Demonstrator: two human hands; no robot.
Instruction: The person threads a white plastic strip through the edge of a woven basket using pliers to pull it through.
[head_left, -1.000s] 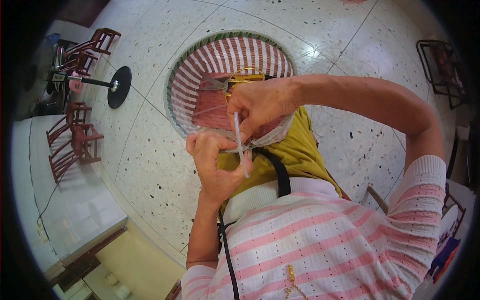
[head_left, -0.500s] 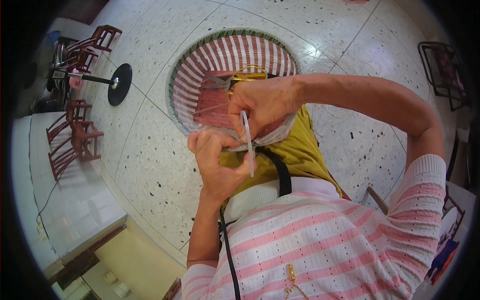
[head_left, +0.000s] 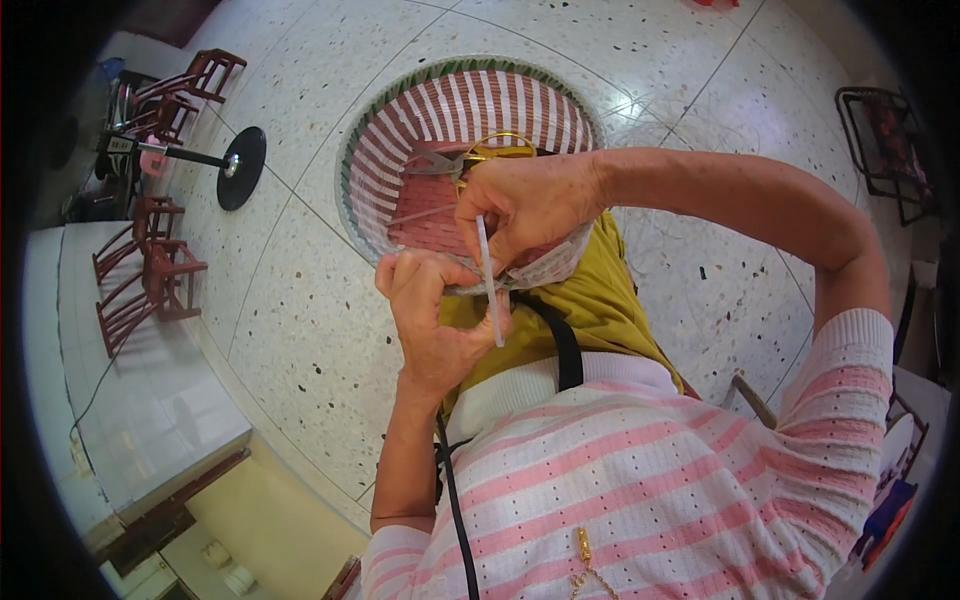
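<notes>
A round woven basket (head_left: 400,120) with red-and-white striped walls, a pinkish bottom and a green-edged rim rests against my olive-clad legs (head_left: 600,300). My left hand (head_left: 425,310) grips its near rim, fingers curled over it, thumb beside a narrow whitish strip (head_left: 494,316) that stands crosswise to the rim. Above it, my right hand (head_left: 520,205) is closed in a pinch on the strip’s upper part at the rim. Scissors with yellow handles (head_left: 500,140) lie inside the basket, partly hidden by my right hand.
Red wooden chairs (head_left: 165,275), a fan with a round black base (head_left: 240,170) and a white tiled ledge (head_left: 150,420) are at left. A folded black frame (head_left: 865,100) stands at right. Fine pale strands (head_left: 660,120) lie on the speckled floor (head_left: 300,330).
Both hands and the near rim have risen slightly. The strip has shifted right, then slightly up, with my hands still closed at the rim.
</notes>
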